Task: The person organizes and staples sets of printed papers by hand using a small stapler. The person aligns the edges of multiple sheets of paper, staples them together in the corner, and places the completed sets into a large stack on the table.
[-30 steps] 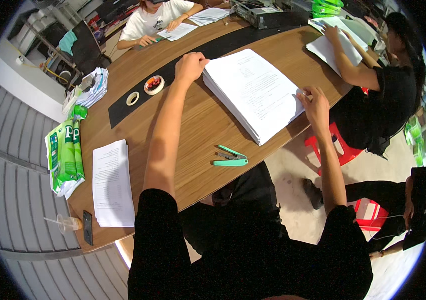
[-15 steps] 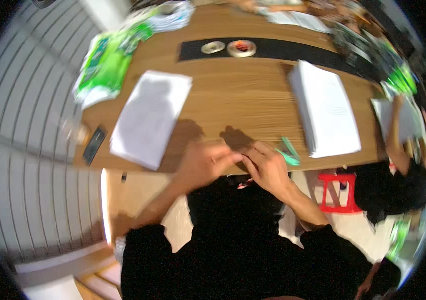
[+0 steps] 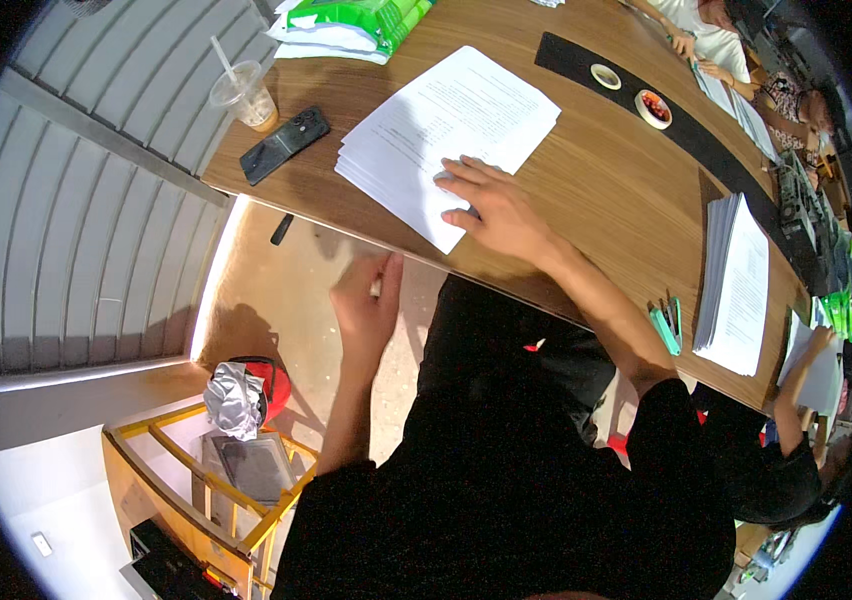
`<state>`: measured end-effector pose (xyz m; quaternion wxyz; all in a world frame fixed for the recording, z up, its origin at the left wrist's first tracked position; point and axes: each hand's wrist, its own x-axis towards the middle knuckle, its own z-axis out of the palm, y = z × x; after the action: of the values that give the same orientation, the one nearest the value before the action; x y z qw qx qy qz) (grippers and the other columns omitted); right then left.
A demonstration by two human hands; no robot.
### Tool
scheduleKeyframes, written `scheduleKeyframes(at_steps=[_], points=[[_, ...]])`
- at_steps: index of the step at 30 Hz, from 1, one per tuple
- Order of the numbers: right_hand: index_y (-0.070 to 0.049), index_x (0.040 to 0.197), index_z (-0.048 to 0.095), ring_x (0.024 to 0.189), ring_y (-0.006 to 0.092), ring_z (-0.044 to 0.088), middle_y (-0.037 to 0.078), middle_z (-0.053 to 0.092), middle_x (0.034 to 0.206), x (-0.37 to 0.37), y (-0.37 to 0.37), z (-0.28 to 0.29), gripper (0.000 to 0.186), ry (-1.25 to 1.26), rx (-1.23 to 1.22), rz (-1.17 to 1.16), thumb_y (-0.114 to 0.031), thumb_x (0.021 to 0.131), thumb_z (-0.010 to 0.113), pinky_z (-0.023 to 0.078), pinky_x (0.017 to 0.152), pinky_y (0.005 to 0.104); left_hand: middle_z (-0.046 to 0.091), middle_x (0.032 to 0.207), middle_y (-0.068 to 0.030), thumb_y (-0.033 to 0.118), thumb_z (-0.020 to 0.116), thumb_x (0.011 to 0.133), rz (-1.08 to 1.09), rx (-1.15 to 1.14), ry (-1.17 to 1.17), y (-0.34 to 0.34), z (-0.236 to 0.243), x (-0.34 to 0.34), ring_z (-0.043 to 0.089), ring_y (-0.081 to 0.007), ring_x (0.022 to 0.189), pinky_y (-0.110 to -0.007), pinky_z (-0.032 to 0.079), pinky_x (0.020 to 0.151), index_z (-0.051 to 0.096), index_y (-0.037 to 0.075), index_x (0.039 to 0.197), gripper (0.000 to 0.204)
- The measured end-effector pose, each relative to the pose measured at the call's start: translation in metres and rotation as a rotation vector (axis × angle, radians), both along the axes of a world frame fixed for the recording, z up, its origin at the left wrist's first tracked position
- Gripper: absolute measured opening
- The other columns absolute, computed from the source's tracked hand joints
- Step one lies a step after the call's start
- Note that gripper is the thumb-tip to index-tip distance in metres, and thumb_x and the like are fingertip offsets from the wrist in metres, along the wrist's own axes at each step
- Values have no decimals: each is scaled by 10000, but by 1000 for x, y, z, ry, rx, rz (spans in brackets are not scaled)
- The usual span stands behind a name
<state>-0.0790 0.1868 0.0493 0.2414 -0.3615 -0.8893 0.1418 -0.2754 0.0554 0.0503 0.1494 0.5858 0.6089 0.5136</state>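
Note:
My right hand (image 3: 498, 212) lies with fingers spread on the near right part of a stack of printed white sheets (image 3: 446, 125). The stack's edges are slightly uneven. My left hand (image 3: 364, 298) hangs off the table's near edge, over the floor, fingers curled closed. A small whitish bit (image 3: 376, 288) shows among those fingers, too small to name. Left of the sheets lies a dark phone (image 3: 286, 146), and beside it stands a clear plastic cup (image 3: 246, 103) with a straw and a brownish drink.
A second, thicker paper stack (image 3: 736, 285) sits at the right, a mint-green stapler (image 3: 666, 327) beside it. Two tape rolls (image 3: 653, 109) rest on a black strip (image 3: 691, 138). A green package (image 3: 361, 28) is at the far left. Other people sit along the far and right sides.
The view has swung leftward. My hands were together at the table edge; now they are apart, the right on the left-side paper stack, the left lowered off the table.

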Motion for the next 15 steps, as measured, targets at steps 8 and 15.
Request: scheduleKeyframes(at_steps=[8,15], points=[[-78,1091,674,1138,296,517,96,602,1219,1,20,10,401,102,-73,68,-247,736,751,403,986,398,637,920,-141,35,699,782,-243,-3,198,65,0,-1,607,-322,871,-383,499,731,655,8,931,157],[-66,1010,687,1007,264,538,58,627,1118,-1,33,8,338,121,-152,65,-223,720,763,441,883,358,630,946,-130,56,732,754,-160,-42,288,83,-8,-16,605,-303,870,-377,501,729,652,14,925,193]])
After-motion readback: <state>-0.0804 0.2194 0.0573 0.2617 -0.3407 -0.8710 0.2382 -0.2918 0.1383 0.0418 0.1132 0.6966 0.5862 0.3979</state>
